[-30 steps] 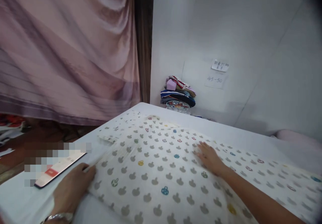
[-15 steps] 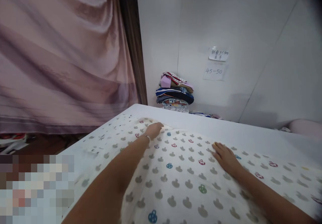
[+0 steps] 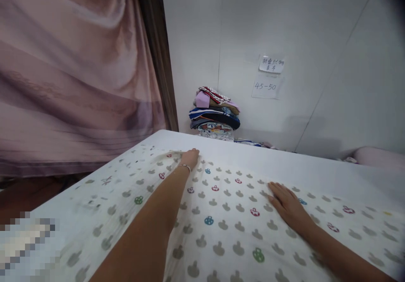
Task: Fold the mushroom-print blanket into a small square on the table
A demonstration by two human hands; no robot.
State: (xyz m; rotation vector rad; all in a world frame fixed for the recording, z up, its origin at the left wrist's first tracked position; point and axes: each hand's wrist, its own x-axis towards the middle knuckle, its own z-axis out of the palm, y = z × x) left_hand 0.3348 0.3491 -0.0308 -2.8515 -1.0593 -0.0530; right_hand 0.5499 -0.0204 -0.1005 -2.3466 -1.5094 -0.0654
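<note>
A white cloth (image 3: 221,208) printed with grey, red, blue and green mushroom-like shapes lies over a white table (image 3: 294,164). My left hand (image 3: 190,158), with a bracelet at the wrist, is closed on the cloth near its far edge, and folds run down from it. Further right, my right hand (image 3: 286,202) rests on the cloth with its palm down and fingers stretched out.
Behind the table stands a stack of folded fabrics (image 3: 215,115). A pink curtain (image 3: 79,79) hangs at the left. Paper notes (image 3: 265,87) are on the grey wall. Pink fabric (image 3: 376,157) lies at the far right.
My left hand has moved slightly left and away, and the cloth to its left is spread further over the table. My right hand stays nearly in place. The view has shifted a little.
</note>
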